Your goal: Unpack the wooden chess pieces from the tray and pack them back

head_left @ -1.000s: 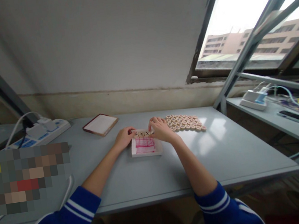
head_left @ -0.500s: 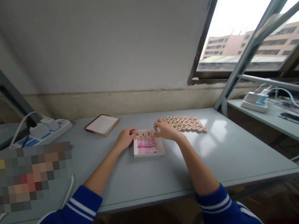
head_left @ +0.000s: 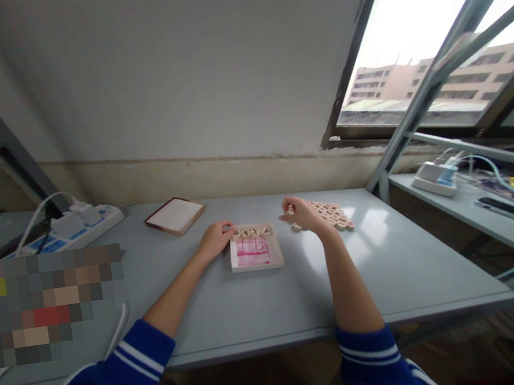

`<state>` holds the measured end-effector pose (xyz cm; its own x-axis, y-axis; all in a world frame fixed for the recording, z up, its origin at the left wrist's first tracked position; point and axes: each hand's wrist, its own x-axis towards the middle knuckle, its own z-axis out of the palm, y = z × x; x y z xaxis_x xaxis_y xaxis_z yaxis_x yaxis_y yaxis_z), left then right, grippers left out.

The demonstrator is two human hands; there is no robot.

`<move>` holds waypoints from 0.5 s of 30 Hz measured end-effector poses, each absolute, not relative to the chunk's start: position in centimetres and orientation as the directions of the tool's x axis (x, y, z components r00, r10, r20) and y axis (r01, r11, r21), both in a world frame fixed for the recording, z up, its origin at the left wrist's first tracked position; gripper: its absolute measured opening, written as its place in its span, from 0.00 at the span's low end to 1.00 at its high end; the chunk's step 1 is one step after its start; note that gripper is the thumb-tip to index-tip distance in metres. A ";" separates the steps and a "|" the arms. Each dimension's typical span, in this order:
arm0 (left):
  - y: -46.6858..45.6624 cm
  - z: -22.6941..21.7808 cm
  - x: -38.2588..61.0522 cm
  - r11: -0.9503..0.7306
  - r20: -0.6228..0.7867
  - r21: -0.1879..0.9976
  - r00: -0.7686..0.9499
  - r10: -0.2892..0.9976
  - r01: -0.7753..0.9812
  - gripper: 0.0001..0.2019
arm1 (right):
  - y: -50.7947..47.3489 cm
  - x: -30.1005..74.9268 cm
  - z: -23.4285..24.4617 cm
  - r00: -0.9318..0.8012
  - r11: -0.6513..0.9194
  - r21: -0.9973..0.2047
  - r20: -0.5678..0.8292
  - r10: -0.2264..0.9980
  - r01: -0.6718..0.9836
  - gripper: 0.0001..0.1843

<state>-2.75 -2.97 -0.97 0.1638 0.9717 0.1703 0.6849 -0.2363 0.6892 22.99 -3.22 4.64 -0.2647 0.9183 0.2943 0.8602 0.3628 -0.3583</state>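
An open white box [head_left: 258, 267] sits mid-desk, with pink lines drawn on its floor [head_left: 252, 250]. Along its far side lies a row of round wooden chess pieces [head_left: 255, 231] marked with dark characters. My left hand [head_left: 216, 239] grips the box at its far left corner. To the right of the box, my right hand [head_left: 304, 214] hovers at the left part of a group of similar round pieces [head_left: 334, 213], covering some of them. Its thumb and curled fingers are apart, and I see nothing between them.
A shallow box lid [head_left: 175, 215] rests at the back left of the desk [head_left: 264, 312]. Power strips with plugs stand at the left [head_left: 94, 225] and on the right-hand desk [head_left: 434, 177]. A white cable [head_left: 118, 330] lies near the left forearm. Metal posts frame both sides.
My right hand has left the row in the box and moved right to the loose pieces. The row's right end now shows. My left hand stays at the box corner.
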 end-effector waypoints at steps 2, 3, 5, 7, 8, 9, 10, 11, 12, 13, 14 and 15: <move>-3.0 -0.9 -2.8 -0.219 0.156 0.692 0.153 0.976 0.688 0.15 | -3.6 24.1 4.8 -0.145 0.211 -0.237 0.270 0.952 0.948 0.09; -3.0 -0.8 -2.8 -0.215 0.156 0.686 0.149 0.976 0.695 0.15 | -3.7 24.4 4.8 -0.107 0.152 -0.177 0.240 0.965 0.972 0.10; -3.1 -0.5 -2.9 -0.217 0.169 0.660 0.139 0.976 0.719 0.15 | -4.1 24.6 4.7 -0.061 0.080 -0.099 0.181 0.982 0.992 0.11; -3.3 -0.2 -2.9 -0.213 0.180 0.627 0.126 0.976 0.749 0.15 | -4.2 24.4 4.6 -0.031 0.043 -0.072 0.159 0.987 0.996 0.11; -3.3 -0.1 -2.9 -0.205 0.181 0.612 0.118 0.976 0.764 0.15 | -4.3 24.2 4.5 -0.014 0.025 -0.062 0.165 0.986 0.998 0.12; -3.4 0.1 -2.9 -0.194 0.179 0.597 0.106 0.978 0.778 0.15 | -4.2 24.0 4.5 0.000 0.009 -0.050 0.176 0.984 0.999 0.12; -3.5 0.2 -2.9 -0.179 0.180 0.583 0.089 0.980 0.792 0.15 | -4.2 23.8 4.4 0.008 -0.001 -0.038 0.192 0.981 0.999 0.14; -3.6 0.3 -2.9 -0.164 0.184 0.570 0.070 0.980 0.805 0.15 | -4.2 23.7 4.3 0.012 -0.007 -0.028 0.205 0.979 1.000 0.15; -3.6 0.4 -2.8 -0.151 0.191 0.560 0.050 0.980 0.815 0.15 | -4.1 23.6 4.2 0.018 -0.014 -0.020 0.212 0.977 1.000 0.16; -3.7 0.4 -2.8 -0.139 0.198 0.552 0.033 0.980 0.822 0.14 | -4.1 23.5 4.1 0.024 -0.021 -0.014 0.212 0.977 1.000 0.16; -3.7 0.5 -2.8 -0.130 0.201 0.549 0.020 0.979 0.826 0.14 | -4.1 23.4 4.1 0.027 -0.026 -0.008 0.207 0.978 1.000 0.16; -3.8 0.5 -2.8 -0.123 0.200 0.550 0.013 0.980 0.826 0.13 | -4.1 23.3 4.0 0.024 -0.025 0.002 0.201 0.979 1.000 0.15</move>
